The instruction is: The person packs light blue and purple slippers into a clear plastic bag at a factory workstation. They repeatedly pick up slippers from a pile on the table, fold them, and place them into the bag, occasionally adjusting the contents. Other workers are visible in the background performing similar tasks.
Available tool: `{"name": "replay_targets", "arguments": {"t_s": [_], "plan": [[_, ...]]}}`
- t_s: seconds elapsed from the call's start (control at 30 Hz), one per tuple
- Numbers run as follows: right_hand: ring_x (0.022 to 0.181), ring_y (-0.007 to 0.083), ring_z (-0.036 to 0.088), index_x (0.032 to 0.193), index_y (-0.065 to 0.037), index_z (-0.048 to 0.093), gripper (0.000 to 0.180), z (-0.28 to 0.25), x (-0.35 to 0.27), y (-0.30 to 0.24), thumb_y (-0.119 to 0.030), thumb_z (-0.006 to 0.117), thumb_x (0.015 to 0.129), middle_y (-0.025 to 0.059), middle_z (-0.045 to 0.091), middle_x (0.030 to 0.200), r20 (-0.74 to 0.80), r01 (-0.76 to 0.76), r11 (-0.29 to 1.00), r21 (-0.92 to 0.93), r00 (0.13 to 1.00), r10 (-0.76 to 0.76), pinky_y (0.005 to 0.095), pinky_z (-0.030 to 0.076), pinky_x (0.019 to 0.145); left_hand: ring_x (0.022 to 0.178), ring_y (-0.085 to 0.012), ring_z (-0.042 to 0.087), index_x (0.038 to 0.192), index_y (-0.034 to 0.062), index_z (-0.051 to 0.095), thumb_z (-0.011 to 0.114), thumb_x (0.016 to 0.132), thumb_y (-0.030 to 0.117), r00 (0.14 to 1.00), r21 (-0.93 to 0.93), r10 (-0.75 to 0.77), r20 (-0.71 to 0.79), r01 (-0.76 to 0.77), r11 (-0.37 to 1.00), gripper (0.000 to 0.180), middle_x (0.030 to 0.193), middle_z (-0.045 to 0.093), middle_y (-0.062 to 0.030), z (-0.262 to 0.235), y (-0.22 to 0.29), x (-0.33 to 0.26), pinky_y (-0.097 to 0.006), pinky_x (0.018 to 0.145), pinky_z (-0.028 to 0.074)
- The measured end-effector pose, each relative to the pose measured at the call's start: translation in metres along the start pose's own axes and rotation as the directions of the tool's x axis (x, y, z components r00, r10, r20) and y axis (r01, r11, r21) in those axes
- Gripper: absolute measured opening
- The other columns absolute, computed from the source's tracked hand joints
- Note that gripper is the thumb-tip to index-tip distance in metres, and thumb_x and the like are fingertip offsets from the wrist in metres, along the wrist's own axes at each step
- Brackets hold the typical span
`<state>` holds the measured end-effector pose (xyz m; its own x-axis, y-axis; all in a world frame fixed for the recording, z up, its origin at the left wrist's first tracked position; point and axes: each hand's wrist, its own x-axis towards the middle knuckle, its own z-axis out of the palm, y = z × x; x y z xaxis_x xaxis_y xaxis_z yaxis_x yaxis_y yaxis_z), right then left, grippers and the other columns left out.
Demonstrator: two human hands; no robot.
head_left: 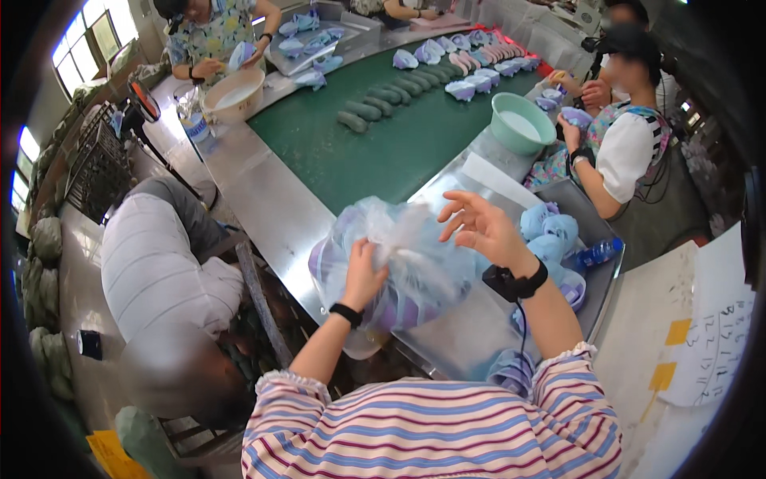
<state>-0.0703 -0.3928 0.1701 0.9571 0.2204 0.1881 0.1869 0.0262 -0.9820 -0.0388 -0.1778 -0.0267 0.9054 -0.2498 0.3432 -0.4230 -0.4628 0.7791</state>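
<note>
We are working over a clear plastic bag [415, 247], which is sitting near us at the near end of the worktop [267, 191]; pale blue and purple things are showing through its sides, and its top is bunching up in folds. Taking the bag as the clock's middle, our left hand [364, 275] is lying at 9 o'clock, its bent fingers touching the plastic; we cannot tell whether they are pinching it. Our right hand [477, 227] is hovering between 1 and 2 o'clock, thumb and fingers standing apart, holding nothing. Both our wrists are wearing black bands.

At 3 o'clock a metal tray [613, 279] is holding pale blue shoes [552, 237] and a blue bottle [598, 253]. A mint-green basin [501, 128] is standing between 1 and 2 o'clock. Towards 12 o'clock, dark grey-green pieces [381, 105] are lying in a row on the green surface [319, 140]. At 2 o'clock a co-worker [630, 156] is holding a purple shoe [576, 119]. Near 11 o'clock another person [209, 36] is working beside a tan basin [214, 97]. At 9 o'clock someone in a pale padded top [155, 259] is leaning low.
</note>
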Motion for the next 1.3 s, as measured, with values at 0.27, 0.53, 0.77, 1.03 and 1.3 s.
{"name": "replay_targets", "arguments": {"t_s": [0.27,0.53,0.77,1.03,1.3], "plan": [[0.086,0.0303,0.057,0.1,-0.004,0.056,0.028,-0.005,0.008,0.149,-0.009,0.056,0.072,0.0134,0.062,0.089,0.494,0.526,0.386,-0.758,0.849,-0.187,0.043,0.043,0.075,0.084,-0.0323,0.051,0.088,0.0024,0.052,0.065,0.065,0.011,0.976,0.017,0.201,0.078,-0.203,0.979,0.027,0.087,0.053,-0.0135,-0.006,0.049,0.022,-0.041,0.073,0.042],[0.061,0.0337,0.056,0.062,-0.008,0.054,0.015,-0.136,0.005,0.137,-0.018,0.05,0.072,0.0147,0.056,0.062,-0.171,-0.087,0.312,-0.946,0.953,-0.252,0.0447,0.04,0.054,0.046,-0.0283,0.043,0.06,-0.0013,0.048,0.059,0.069,0.017,0.913,0.066,-0.276,-0.3,0.308,0.949,0.023,0.052,0.045,-0.0168,-0.108,-0.023,-0.001,-0.036,0.045,0.034],[0.096,0.0351,0.05,0.098,-0.002,0.05,0.036,-0.129,-0.02,0.143,0.006,0.048,0.063,0.0162,0.052,0.099,-0.228,-0.097,0.297,-0.95,0.864,-0.448,0.0388,0.042,0.082,0.097,-0.0331,0.05,0.099,0.0017,0.05,0.058,0.064,0.004,0.851,0.368,0.115,-0.512,0.097,0.925,0.036,0.1,0.054,-0.0174,-0.077,0.022,-0.018,-0.038,0.088,0.038],[0.087,0.0263,0.055,0.088,-0.006,0.058,0.021,0.054,-0.01,0.127,-0.013,0.053,0.069,0.0094,0.059,0.086,0.571,0.627,0.313,-0.713,0.779,-0.258,0.0359,0.046,0.073,0.098,-0.0255,0.052,0.094,0.0073,0.058,0.065,0.064,0.02,0.841,0.396,0.056,0.538,-0.312,0.864,0.034,0.099,0.058,-0.0094,-0.021,0.048,-0.004,-0.043,0.084,0.037],[0.095,0.0292,0.053,0.08,-0.011,0.061,0.016,-0.015,-0.036,0.153,-0.023,0.057,0.07,0.0089,0.059,0.093,0.368,0.371,-0.031,-0.928,0.927,0.074,0.046,0.047,0.065,0.088,-0.0252,0.054,0.076,0.0063,0.057,0.063,0.07,0.013,0.802,0.132,0.408,0.437,-0.506,0.853,0.011,0.088,0.058,-0.0068,-0.067,0.089,-0.026,-0.041,0.08,0.039]]}}
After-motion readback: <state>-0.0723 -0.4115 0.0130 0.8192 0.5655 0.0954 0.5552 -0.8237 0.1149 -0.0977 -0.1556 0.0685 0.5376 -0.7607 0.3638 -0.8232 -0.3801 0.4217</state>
